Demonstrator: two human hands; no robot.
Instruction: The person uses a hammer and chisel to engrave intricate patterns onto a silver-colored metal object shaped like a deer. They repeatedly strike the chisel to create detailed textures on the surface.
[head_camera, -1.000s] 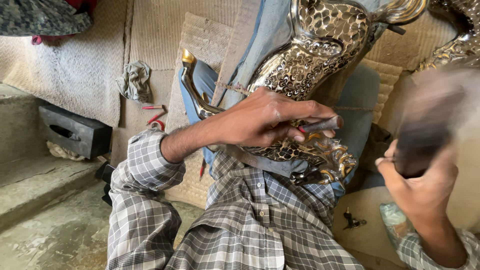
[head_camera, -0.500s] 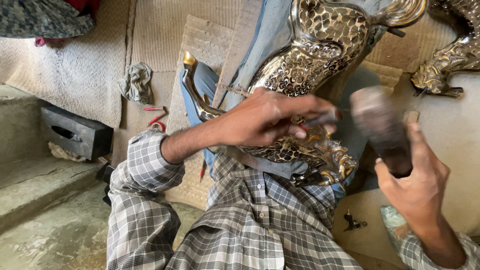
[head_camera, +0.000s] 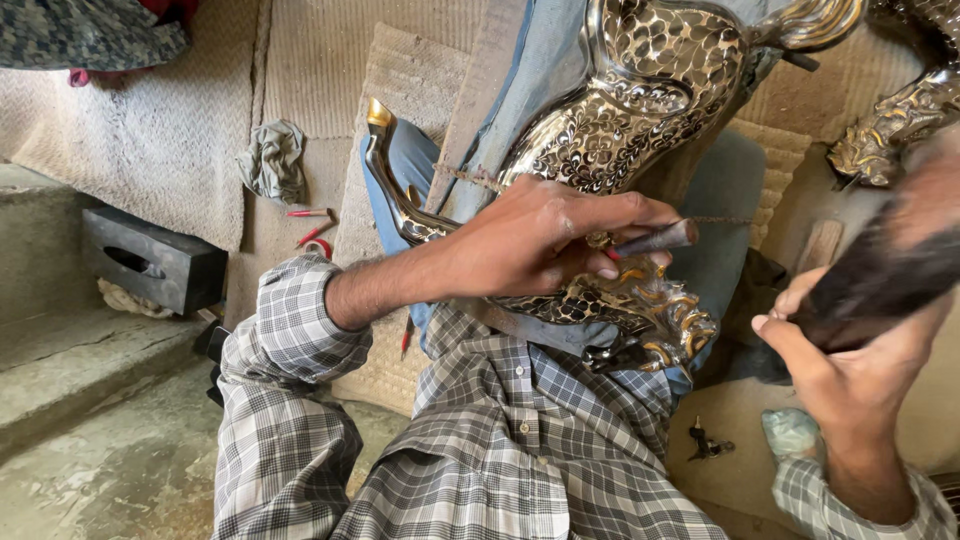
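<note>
Far left on the concrete floor, a black block (head_camera: 152, 262) with a slot sits by a step; crumpled grey rag (head_camera: 272, 160) and red-handled tools (head_camera: 312, 225) lie on woven mats (head_camera: 160, 140) just right of it. Centre: left hand (head_camera: 545, 240) clenched around a dark metal punch (head_camera: 655, 238), tip pressed against the ornate silver-and-gold embossed metal piece (head_camera: 640, 120). That piece lies across the person's lap on blue cloth (head_camera: 520, 110), tilted, running from lower centre up to top right. Checked shirt sleeves (head_camera: 290, 330) cover both forearms. Right: right hand (head_camera: 850, 360) gripping a dark mallet (head_camera: 880, 280), blurred, raised apart from the punch. A second ornate metal part (head_camera: 900, 120) lies top right. Small dark fitting (head_camera: 708, 442) on the floor, lower right.
</note>
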